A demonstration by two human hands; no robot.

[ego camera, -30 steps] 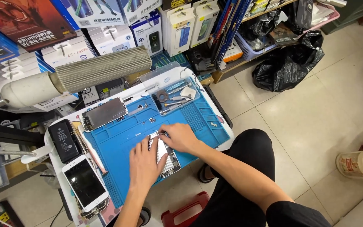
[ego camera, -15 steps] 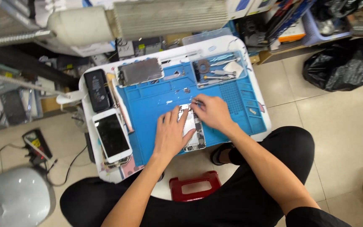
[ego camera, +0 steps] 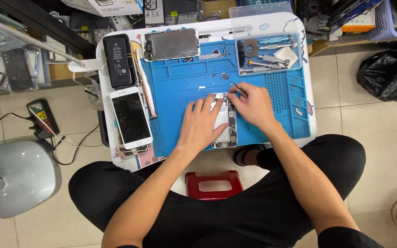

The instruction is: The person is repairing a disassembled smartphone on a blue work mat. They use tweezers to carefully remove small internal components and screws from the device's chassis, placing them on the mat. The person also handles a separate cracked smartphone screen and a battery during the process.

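Opened phone (ego camera: pixel 224 120) mid blue mat (ego camera: pixel 180 82). Left hand (ego camera: pixel 203 124) lies flat, pinning it. Right hand (ego camera: pixel 253 106) pinches tweezers (ego camera: pixel 238 89) at far end. Light, fragile board; likely safest held by edges.

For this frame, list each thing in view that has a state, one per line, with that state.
opened phone: back up, insides bare, flat on the blue mat
left hand: flat on the phone, pinning it
right hand: pinching tweezers, tips at the phone's top
white phone: face up, screen dark
black battery: lying flat, loose
metal plate: detached, lying flat
clear tool tray: open, holding tools
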